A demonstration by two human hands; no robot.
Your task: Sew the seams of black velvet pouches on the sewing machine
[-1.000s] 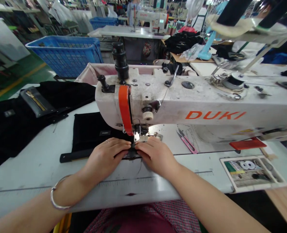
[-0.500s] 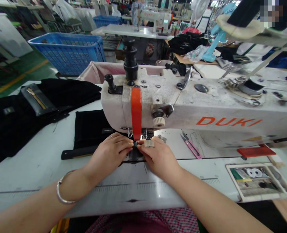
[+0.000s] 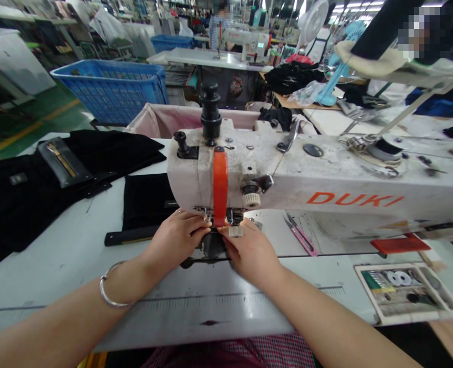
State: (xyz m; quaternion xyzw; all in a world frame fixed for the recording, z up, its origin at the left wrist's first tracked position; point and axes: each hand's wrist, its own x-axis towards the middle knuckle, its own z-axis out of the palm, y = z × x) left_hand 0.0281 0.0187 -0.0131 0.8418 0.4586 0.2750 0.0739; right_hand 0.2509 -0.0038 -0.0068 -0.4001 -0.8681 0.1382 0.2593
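Beside left hand (image 3: 178, 236), black cloth (image 3: 145, 200)

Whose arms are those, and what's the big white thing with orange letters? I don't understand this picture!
You're seeing a person's own left hand and right hand. The camera is worn on their head, looking forward and down. The big white thing is a sewing machine. The hands come close together near the bottom of its orange part; I can't tell exactly what they hold. The work surface has black cloth, pink-handled snips and a tray of small parts.
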